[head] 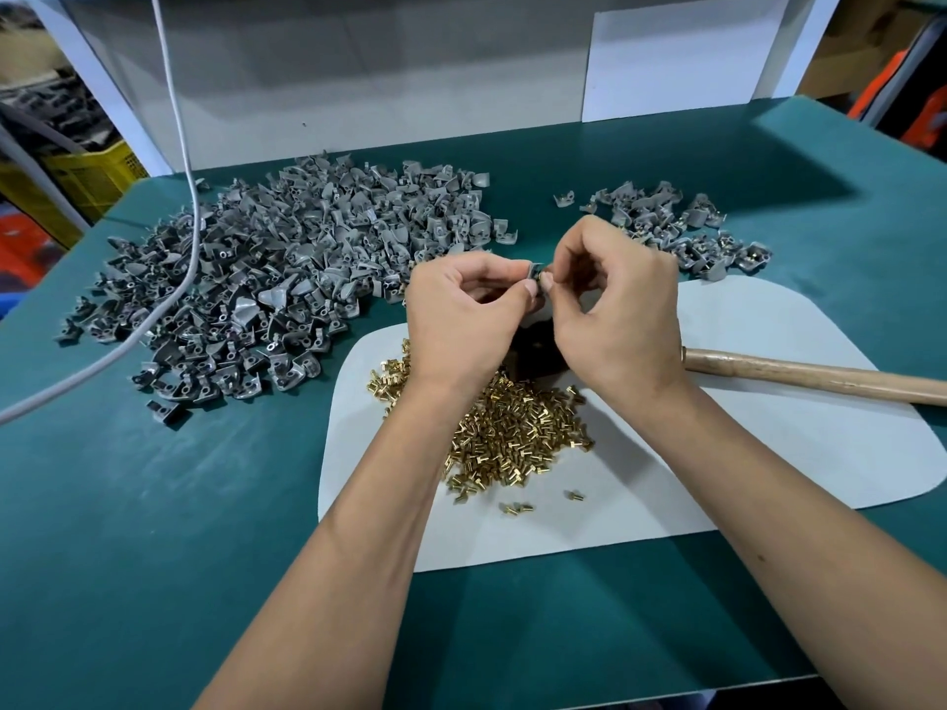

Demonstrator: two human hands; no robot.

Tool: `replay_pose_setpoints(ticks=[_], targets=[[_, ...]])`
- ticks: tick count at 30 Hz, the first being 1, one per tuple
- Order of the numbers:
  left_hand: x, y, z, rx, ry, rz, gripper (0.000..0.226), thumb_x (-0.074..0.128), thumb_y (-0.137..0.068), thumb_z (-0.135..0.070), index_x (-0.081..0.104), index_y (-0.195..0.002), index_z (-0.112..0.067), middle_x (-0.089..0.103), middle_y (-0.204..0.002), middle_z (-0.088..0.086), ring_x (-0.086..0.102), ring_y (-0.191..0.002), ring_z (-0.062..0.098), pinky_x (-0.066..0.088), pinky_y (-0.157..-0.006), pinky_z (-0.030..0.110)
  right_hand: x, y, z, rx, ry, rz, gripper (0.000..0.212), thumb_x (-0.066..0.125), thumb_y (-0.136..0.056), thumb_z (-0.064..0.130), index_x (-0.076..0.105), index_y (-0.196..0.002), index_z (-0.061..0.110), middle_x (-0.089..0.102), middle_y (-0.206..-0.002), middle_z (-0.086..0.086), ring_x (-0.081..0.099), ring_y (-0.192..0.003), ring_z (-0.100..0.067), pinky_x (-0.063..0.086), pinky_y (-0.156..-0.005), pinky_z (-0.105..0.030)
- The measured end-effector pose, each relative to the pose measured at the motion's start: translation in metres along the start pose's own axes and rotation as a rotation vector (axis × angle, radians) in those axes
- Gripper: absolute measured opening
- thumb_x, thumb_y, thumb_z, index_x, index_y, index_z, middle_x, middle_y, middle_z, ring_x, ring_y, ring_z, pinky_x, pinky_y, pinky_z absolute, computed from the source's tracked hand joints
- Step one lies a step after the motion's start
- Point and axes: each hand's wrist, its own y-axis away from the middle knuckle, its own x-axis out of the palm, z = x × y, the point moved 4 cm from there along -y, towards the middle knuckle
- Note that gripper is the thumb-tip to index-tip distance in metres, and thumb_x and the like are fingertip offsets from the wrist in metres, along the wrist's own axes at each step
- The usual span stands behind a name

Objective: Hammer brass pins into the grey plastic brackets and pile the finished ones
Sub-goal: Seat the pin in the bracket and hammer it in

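Note:
My left hand (pixel 461 310) pinches a grey plastic bracket (pixel 533 275) above the table's middle. My right hand (pixel 615 299) pinches a brass pin (pixel 545 273) against that bracket. A big heap of grey brackets (pixel 287 279) lies at the back left. A smaller pile of brackets with brass pins in them (pixel 681 228) lies at the back right. Loose brass pins (pixel 512 433) are heaped on a white sheet (pixel 768 453) under my forearms. A hammer with a wooden handle (pixel 820 376) lies on the sheet at the right, its head hidden behind my right hand.
A dark block (pixel 533 351) sits on the sheet below my hands, mostly hidden. A grey cable (pixel 189 258) runs down across the big heap to the left edge. The green table (pixel 153 530) ends in a white back wall (pixel 358 69). Yellow crates (pixel 87 171) stand beyond the left edge.

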Motion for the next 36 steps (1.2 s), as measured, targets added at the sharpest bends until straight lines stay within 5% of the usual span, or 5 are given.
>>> replay_pose_setpoints(ticks=[7,16,25,31,36], targets=[[-0.011,-0.007,-0.010,0.073,-0.022,0.154,0.035,0.085,-0.074,0.006,0.077,-0.104,-0.010,0.077,-0.091,0.011,0.073,-0.083,0.018,0.062,-0.083,0.033,-0.003,-0.005,-0.006,0.055,-0.141,0.047,0.012,0.074,-0.086,0.011,0.062,-0.087,0.012,0.067,-0.079,0.003,0.068,-0.072,-0.015,0.058,-0.067,-0.039],[-0.017,-0.009,-0.004,0.080,0.036,0.183,0.032,0.084,-0.075,0.006,0.076,-0.104,-0.004,0.078,-0.095,0.015,0.074,-0.083,0.020,0.061,-0.077,0.031,-0.003,-0.007,-0.004,-0.037,-0.084,0.118,0.012,0.076,-0.088,0.010,0.078,-0.099,0.009,0.076,-0.092,0.002,0.072,-0.086,-0.009,0.060,-0.083,-0.034],[-0.014,-0.007,-0.001,-0.002,0.099,0.214,0.014,0.068,-0.097,-0.012,0.077,-0.099,-0.001,0.076,-0.086,0.017,0.073,-0.072,0.027,0.063,-0.071,0.035,-0.006,-0.010,-0.003,-0.135,-0.008,0.110,0.007,0.069,-0.093,0.007,0.074,-0.094,0.002,0.070,-0.090,-0.005,0.064,-0.084,-0.017,0.052,-0.077,-0.033],[-0.013,-0.006,-0.003,-0.007,0.244,0.223,0.032,0.075,-0.083,0.008,0.072,-0.114,0.002,0.077,-0.101,0.019,0.074,-0.093,0.028,0.062,-0.083,0.035,-0.007,-0.010,-0.004,-0.089,0.002,0.108,0.008,0.069,-0.093,0.009,0.073,-0.093,0.002,0.070,-0.089,-0.004,0.063,-0.082,-0.016,0.052,-0.075,-0.031],[-0.012,-0.006,-0.003,0.003,0.257,0.203,0.033,0.080,-0.077,0.009,0.073,-0.109,0.005,0.077,-0.099,0.021,0.074,-0.092,0.030,0.062,-0.086,0.040,-0.007,-0.010,0.000,-0.088,0.007,0.115,0.006,0.070,-0.091,0.009,0.073,-0.091,0.004,0.071,-0.087,-0.002,0.062,-0.081,-0.014,0.051,-0.076,-0.025]])
